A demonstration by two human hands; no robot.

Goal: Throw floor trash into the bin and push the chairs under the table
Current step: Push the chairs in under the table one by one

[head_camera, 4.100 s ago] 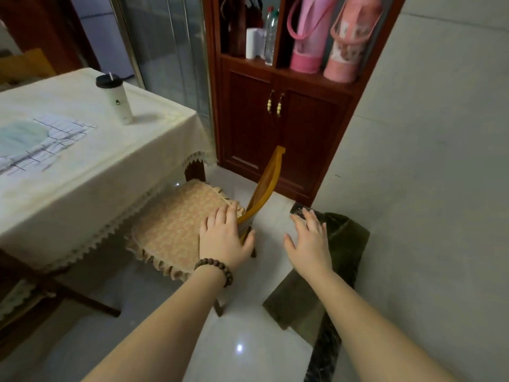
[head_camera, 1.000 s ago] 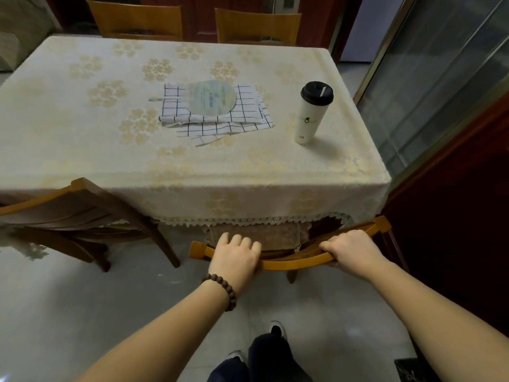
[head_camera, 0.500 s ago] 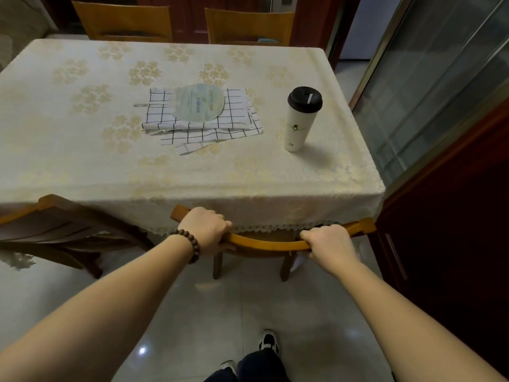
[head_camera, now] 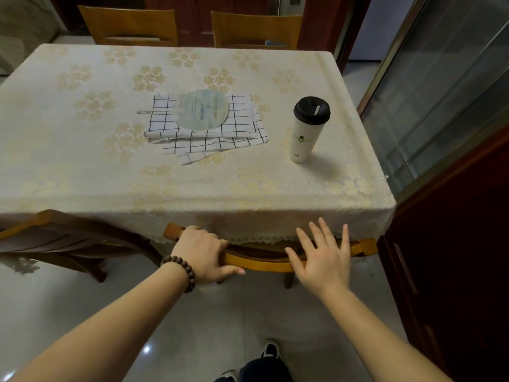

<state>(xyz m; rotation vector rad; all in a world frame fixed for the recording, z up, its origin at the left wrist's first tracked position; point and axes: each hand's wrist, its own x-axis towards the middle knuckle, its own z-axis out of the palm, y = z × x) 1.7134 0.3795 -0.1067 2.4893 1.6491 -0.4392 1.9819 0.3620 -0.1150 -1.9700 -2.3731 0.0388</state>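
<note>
Hiding chair [head_camera: 259,264] seat: tablecloth [head_camera: 192,194]

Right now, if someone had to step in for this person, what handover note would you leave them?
Left hand grips the top rail of the near chair. Right hand is open, fingers spread over the same rail; I cannot tell if it touches it.
That chair is pushed in: its seat is hidden under the tablecloth and only the backrest shows at the edge of the table.
The chair to the left stands at an angle with its backrest clear of the table edge, so it probably needs pushing in next.
Two far chairs look tucked in.
No floor trash or bin is in view; check for both.
</note>
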